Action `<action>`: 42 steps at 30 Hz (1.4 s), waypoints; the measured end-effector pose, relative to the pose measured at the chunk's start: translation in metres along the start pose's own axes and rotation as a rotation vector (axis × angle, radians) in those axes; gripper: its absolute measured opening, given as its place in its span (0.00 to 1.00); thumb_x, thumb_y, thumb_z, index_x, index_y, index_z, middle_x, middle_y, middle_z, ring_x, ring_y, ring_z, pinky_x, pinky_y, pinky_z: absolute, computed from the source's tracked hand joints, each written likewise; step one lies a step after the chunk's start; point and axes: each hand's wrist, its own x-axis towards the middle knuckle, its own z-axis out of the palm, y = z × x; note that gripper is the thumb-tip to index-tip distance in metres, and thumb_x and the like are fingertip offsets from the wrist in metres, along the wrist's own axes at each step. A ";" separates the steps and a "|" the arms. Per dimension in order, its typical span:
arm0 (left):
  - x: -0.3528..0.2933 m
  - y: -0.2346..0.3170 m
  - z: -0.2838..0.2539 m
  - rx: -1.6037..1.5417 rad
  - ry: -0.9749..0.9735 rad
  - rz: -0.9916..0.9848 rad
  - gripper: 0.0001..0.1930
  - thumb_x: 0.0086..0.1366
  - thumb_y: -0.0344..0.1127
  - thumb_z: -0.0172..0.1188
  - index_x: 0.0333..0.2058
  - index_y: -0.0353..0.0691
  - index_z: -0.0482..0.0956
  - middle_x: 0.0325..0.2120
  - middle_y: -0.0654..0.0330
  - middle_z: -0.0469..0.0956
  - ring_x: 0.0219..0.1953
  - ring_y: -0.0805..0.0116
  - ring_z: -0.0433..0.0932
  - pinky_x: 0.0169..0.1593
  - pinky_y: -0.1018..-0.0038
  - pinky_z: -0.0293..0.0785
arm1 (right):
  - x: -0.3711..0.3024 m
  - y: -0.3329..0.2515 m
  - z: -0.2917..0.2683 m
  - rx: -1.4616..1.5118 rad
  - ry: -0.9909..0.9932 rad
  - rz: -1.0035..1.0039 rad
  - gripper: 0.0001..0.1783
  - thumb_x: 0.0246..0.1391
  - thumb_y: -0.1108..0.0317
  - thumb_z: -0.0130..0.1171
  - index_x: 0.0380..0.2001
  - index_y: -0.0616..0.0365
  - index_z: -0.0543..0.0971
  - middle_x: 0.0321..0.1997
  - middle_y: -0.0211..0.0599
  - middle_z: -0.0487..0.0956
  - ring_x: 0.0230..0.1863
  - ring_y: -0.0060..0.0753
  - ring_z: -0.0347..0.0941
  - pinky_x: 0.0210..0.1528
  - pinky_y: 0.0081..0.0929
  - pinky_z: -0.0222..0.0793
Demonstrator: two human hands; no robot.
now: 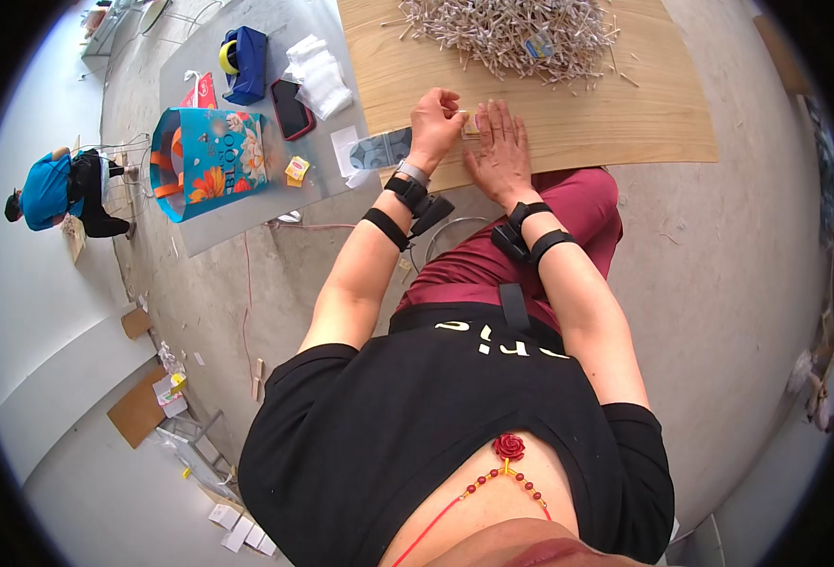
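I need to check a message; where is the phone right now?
In the head view, the phone lies on the grey sheet, left of the left hand, between the floral bag and clear packets.

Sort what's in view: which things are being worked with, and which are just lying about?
In use: left hand, right hand, small packet, pile of thin sticks, wooden board.
Lying about: flowered bag, phone, blue tape holder, clear bags.
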 end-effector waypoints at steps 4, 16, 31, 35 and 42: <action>-0.001 0.001 0.006 0.030 0.018 0.051 0.18 0.57 0.30 0.74 0.46 0.35 0.83 0.35 0.58 0.84 0.35 0.71 0.84 0.43 0.73 0.84 | -0.001 0.001 -0.002 -0.002 0.003 -0.001 0.48 0.66 0.42 0.50 0.80 0.54 0.50 0.85 0.43 0.49 0.86 0.42 0.35 0.85 0.50 0.26; -0.001 0.004 0.011 0.085 0.044 0.105 0.18 0.56 0.29 0.74 0.45 0.34 0.83 0.35 0.56 0.84 0.35 0.68 0.84 0.42 0.72 0.84 | -0.001 0.001 -0.006 -0.054 -0.039 0.011 0.47 0.67 0.42 0.48 0.80 0.57 0.51 0.85 0.43 0.49 0.86 0.42 0.35 0.84 0.50 0.26; -0.009 0.009 0.006 0.312 0.041 0.241 0.11 0.58 0.34 0.71 0.41 0.40 0.87 0.39 0.50 0.80 0.48 0.48 0.78 0.54 0.57 0.75 | 0.000 -0.001 -0.009 -0.082 -0.078 0.020 0.46 0.68 0.41 0.47 0.79 0.58 0.53 0.85 0.43 0.47 0.86 0.42 0.33 0.84 0.49 0.24; -0.006 0.003 0.012 0.338 0.087 0.346 0.09 0.58 0.33 0.71 0.37 0.41 0.89 0.36 0.51 0.82 0.44 0.50 0.80 0.49 0.60 0.77 | 0.001 0.000 -0.008 -0.081 -0.064 0.017 0.46 0.68 0.41 0.46 0.79 0.58 0.52 0.85 0.43 0.47 0.87 0.42 0.33 0.84 0.49 0.24; -0.004 -0.001 0.018 0.287 0.036 0.317 0.08 0.60 0.32 0.69 0.37 0.39 0.88 0.36 0.52 0.82 0.41 0.52 0.81 0.48 0.61 0.78 | 0.000 0.000 -0.006 -0.065 -0.046 0.018 0.46 0.68 0.41 0.46 0.79 0.58 0.53 0.85 0.45 0.48 0.86 0.42 0.34 0.84 0.49 0.24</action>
